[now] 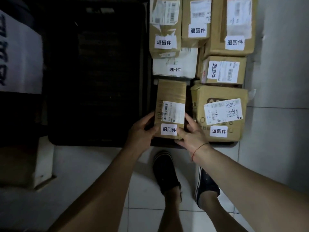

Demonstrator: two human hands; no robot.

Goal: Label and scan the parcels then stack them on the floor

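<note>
left hand (142, 131) | right hand (192, 136) | fingers clamped on parcel (172, 97) | beside labelled parcels (219, 91)

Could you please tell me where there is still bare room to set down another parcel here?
The dark surface left of the held parcel lies bare towards the white box. Pale tiles right of the stack and around the shoes are free too. Crowded: the labelled parcels sit edge to edge.
</note>
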